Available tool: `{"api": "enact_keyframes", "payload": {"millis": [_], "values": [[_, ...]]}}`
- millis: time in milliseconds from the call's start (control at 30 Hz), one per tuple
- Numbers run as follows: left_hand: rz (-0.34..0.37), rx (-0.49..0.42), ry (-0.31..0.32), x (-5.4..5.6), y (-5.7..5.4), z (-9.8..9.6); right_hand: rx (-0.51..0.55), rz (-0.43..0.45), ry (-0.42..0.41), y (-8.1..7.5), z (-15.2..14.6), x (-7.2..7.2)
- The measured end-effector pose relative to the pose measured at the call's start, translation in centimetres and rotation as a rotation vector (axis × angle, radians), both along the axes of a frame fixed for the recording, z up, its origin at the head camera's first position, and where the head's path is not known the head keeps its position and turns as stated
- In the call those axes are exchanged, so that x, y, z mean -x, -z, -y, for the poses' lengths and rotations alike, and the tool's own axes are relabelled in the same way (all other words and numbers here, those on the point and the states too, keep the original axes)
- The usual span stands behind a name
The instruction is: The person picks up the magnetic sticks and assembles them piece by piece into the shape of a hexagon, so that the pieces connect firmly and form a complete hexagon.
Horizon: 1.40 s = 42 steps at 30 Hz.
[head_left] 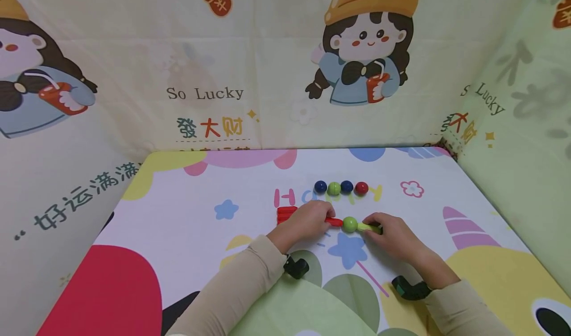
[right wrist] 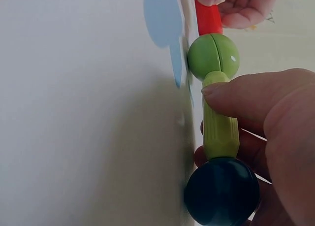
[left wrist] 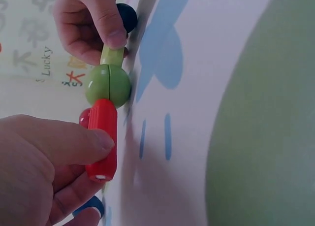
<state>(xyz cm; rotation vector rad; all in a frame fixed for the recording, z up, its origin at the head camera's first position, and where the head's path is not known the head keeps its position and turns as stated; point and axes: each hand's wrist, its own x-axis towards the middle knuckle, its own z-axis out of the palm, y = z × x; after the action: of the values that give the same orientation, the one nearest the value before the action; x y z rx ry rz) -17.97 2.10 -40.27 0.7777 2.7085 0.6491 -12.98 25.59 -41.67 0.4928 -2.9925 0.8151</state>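
In the head view my left hand [head_left: 308, 221] pinches a ribbed red rod [left wrist: 103, 120] between thumb and fingers. One end of that rod meets a light green ball [head_left: 350, 224], and its other end, visible in the left wrist view, is bare. On the ball's opposite side sits a yellow-green rod [right wrist: 221, 130], which my right hand [head_left: 394, 234] grips. A dark blue ball [right wrist: 222, 191] is at the far end of the yellow-green rod, close to my right palm. Together these parts form a straight line low over the table.
Behind my hands a row of loose balls lies on the patterned table [head_left: 187, 217]: dark blue [head_left: 320, 187], green [head_left: 334, 188], dark blue [head_left: 346, 187] and red [head_left: 362, 188]. Several red rods [head_left: 286, 210] lie side by side, partly behind my left hand. Printed cloth walls [head_left: 276, 53] enclose the table.
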Motion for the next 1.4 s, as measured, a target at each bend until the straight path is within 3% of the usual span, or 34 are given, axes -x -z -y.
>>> {"api": "enact_keyframes", "payload": {"millis": [200,567,1000,1400], "values": [[-0.013,0.007,0.016,0.2,0.3,-0.3,0.004,0.002,-0.004,0.0,0.0,0.0],[0.048,0.007,-0.015,0.2,0.7,-0.3,0.007,0.005,0.001,0.2,0.0,0.0],[-0.004,0.060,0.020,-0.1,0.2,-0.6,-0.012,0.015,0.034,0.3,0.0,0.0],[-0.010,-0.058,-0.042,0.4,1.0,-1.4,-0.073,0.023,0.134,-0.2,0.0,-0.8]]}}
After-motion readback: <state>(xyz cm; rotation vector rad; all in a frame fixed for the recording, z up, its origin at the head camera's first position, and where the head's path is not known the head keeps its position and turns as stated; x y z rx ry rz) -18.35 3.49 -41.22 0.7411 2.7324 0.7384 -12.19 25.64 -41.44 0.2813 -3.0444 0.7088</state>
